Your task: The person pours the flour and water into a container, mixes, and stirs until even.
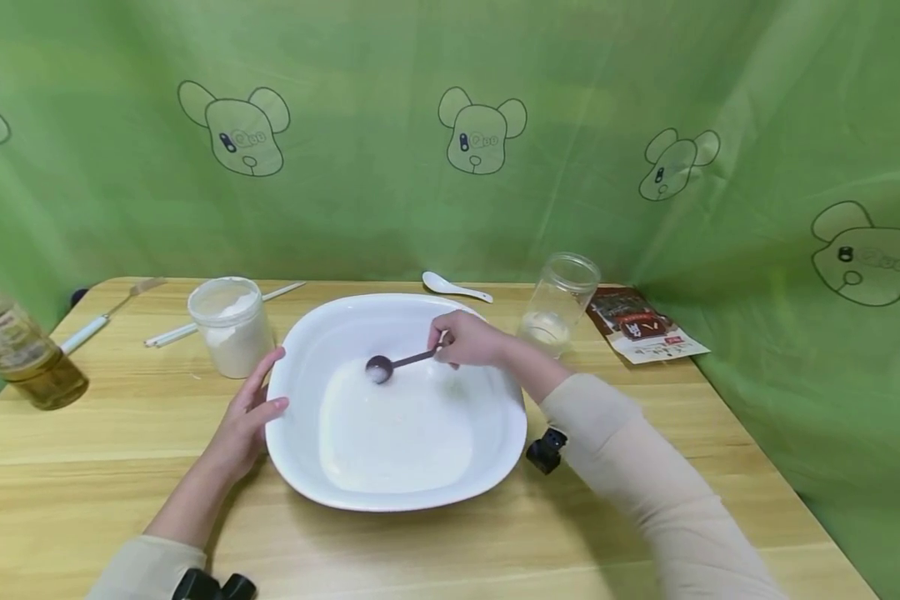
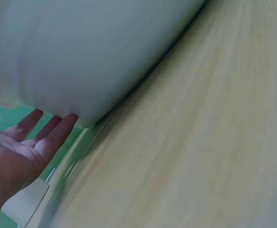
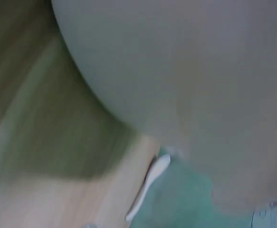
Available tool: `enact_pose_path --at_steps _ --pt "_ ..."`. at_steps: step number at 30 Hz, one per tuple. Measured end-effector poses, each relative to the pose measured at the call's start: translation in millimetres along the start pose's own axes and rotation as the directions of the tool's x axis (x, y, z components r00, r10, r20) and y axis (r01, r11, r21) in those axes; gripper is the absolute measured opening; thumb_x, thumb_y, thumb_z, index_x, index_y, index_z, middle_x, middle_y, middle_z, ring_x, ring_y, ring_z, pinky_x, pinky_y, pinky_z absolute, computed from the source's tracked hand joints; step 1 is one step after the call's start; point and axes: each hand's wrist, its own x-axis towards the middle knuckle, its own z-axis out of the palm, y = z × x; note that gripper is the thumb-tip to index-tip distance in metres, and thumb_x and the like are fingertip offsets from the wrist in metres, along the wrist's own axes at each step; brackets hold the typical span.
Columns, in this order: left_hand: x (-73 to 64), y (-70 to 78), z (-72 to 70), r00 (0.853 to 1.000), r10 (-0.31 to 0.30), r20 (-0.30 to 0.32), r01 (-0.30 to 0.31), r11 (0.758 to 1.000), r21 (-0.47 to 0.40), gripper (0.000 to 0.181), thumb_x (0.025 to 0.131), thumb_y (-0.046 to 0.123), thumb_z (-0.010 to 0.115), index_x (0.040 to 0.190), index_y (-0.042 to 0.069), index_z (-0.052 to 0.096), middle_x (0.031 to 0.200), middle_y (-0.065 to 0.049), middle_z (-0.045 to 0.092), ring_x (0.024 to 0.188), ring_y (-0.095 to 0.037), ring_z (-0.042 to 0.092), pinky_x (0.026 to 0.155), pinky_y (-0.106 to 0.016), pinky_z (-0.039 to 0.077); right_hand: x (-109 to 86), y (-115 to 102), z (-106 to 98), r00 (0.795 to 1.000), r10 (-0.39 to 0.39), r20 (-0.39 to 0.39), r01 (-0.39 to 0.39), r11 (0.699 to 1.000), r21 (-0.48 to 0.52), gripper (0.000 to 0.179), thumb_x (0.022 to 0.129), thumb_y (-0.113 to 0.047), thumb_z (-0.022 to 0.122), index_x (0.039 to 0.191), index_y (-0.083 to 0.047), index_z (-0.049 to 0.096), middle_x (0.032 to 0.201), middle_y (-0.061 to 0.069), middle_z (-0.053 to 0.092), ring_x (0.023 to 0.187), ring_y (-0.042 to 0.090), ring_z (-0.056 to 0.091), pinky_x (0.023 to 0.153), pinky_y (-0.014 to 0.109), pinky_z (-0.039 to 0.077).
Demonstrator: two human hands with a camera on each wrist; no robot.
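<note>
A large white basin (image 1: pixel 397 496) stands on the wooden table. My left hand (image 1: pixel 243 417) holds its left side, thumb over the rim; in the left wrist view the fingers of that hand (image 2: pixel 22 147) rest against the outer wall (image 2: pixel 90 57). Over the inside of the basin, my right hand (image 1: pixel 465 339) pinches the handle of a dark brown measuring spoon (image 1: pixel 379 368). Something whitish shows in the spoon's bowl. Whether powder lies on the white basin floor I cannot tell. The right wrist view shows the basin's outside (image 3: pixel 143 61), not the fingers.
Left of the basin stands a jar of white powder (image 1: pixel 234 333), near white sticks (image 1: pixel 172 335), a brush-like tool (image 1: pixel 86 332) and a bottle of amber liquid (image 1: pixel 26 358). Behind lies a white spoon (image 1: pixel 457 287). A clear jar (image 1: pixel 558 304) and a dark red packet (image 1: pixel 641 325) are right.
</note>
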Motion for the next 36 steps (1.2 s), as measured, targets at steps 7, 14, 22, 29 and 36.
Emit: enact_pose_path --at_steps 7,14,22,29,36 --pt "-0.6 1.5 1.5 1.000 0.005 0.004 -0.005 1.000 -0.003 0.058 0.083 0.004 0.044 0.135 0.020 0.025 0.117 -0.013 0.036 0.090 -0.017 0.055 0.066 -0.036 0.051 -2.4 -17.4 28.1 0.988 -0.042 0.151 0.021 0.990 0.137 0.008 0.075 0.006 0.055 0.081 0.001 0.057 0.048 0.003 0.046 0.044 0.015 0.044 0.043 0.018 0.032" --pt "-0.5 0.1 0.6 1.000 0.006 0.008 -0.006 1.000 -0.007 0.058 0.083 0.004 0.044 0.135 0.021 0.025 0.115 -0.012 0.039 0.088 -0.018 0.055 0.064 -0.037 0.051 -24.9 -21.3 29.0 0.936 -0.108 0.335 0.065 0.988 0.137 0.009 0.075 0.006 0.055 0.079 -0.001 0.058 0.046 0.002 0.044 0.042 0.010 0.040 0.042 0.017 0.029" --pt "0.0 -0.9 -0.6 1.000 0.015 0.019 -0.015 1.000 -0.013 0.057 0.084 0.003 0.043 0.135 0.021 0.025 0.113 -0.012 0.041 0.086 -0.018 0.056 0.062 -0.038 0.052 -54.0 -11.2 -4.7 0.919 -0.071 0.388 0.061 0.997 0.039 0.012 0.071 0.007 0.055 0.077 -0.003 0.059 0.049 -0.001 0.043 0.044 0.009 0.041 0.042 0.017 0.034" --pt "-0.7 0.8 0.8 0.999 0.030 0.017 -0.029 0.999 -0.024 0.056 0.084 0.001 0.042 0.134 0.021 0.027 0.113 -0.012 0.041 0.086 -0.018 0.056 0.061 -0.037 0.052 -62.9 3.7 -41.6 0.970 0.026 0.241 -0.006 0.997 -0.081 0.015 0.067 0.009 0.050 0.076 0.000 0.057 0.051 0.001 0.046 0.043 0.010 0.041 0.040 0.018 0.034" --pt "-0.5 0.5 1.1 0.999 0.027 0.018 -0.027 0.999 -0.028 0.055 0.084 0.001 0.042 0.134 0.021 0.027 0.111 -0.012 0.043 0.085 -0.018 0.056 0.062 -0.037 0.052 -48.6 16.0 -47.3 0.998 0.064 -0.010 -0.065 0.984 -0.168 0.014 0.066 0.007 0.050 0.076 0.001 0.057 0.051 0.003 0.048 0.043 0.011 0.042 0.039 0.020 0.034"
